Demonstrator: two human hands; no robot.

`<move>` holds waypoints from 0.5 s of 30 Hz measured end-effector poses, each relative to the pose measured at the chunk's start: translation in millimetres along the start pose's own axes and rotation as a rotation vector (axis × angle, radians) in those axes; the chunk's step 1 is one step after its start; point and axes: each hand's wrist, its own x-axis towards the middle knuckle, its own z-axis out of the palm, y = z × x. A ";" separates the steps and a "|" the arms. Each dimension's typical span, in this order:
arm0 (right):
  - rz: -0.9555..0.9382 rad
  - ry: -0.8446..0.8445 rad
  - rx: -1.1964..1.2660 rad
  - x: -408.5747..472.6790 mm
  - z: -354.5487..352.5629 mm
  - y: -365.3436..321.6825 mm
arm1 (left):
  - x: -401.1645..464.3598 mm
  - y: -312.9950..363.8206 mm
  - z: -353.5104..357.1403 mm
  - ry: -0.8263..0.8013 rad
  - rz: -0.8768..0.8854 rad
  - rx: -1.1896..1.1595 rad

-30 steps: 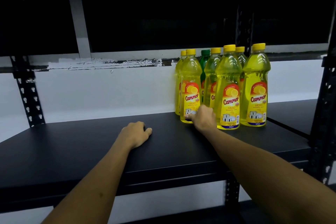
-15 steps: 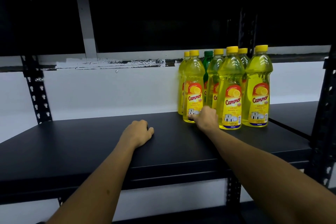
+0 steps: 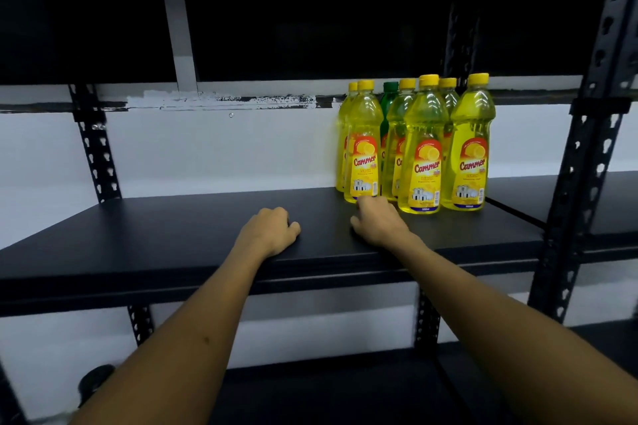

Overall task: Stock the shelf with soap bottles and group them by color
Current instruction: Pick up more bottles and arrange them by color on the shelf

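Black metal shelving is standing against a white wall (image 3: pixel 207 155), and its wide dark shelf (image 3: pixel 172 235) is carrying a tight cluster of soap bottles at the right end. Six yellow bottles (image 3: pixel 423 152) with yellow caps are standing upright there, three in the front row and three more behind. One green-capped bottle (image 3: pixel 389 103) is peeking out from the back row, mostly hidden between the yellow ones.

You are resting your left hand (image 3: pixel 271 231) on the shelf near its front edge, fingers loosely curled under and holding nothing. You are reaching your right hand (image 3: pixel 378 221) toward the base of the front-left yellow bottle (image 3: pixel 364 148), fingertips touching or just short of its foot; I cannot tell which. Its fingers are lying relaxed, not wrapped around anything. Both forearms are stretching in from the bottom of the view.

A perforated black upright (image 3: pixel 593 148) is standing just right of the bottles, and a lower shelf (image 3: pixel 328 390) is showing beneath.
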 end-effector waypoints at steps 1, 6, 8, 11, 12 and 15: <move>-0.038 -0.001 0.003 -9.4 0.1 -2.2 | -5.8 1.6 -1.5 0.000 0.017 -0.001; -0.164 0.251 0.009 -75.0 13.8 -4.8 | -51.6 7.4 -1.9 0.147 0.096 0.000; -0.260 0.384 0.015 -101.1 27.7 -2.3 | -75.7 10.9 6.8 0.306 0.150 0.090; -0.291 0.440 0.016 -133.6 59.6 9.4 | -106.6 8.1 34.8 0.561 0.276 0.132; -0.302 0.419 0.035 -144.7 70.5 13.1 | -116.6 5.2 48.5 0.595 0.293 0.146; -0.338 0.336 0.092 -179.7 110.0 23.4 | -155.0 -6.0 93.6 0.499 0.286 0.106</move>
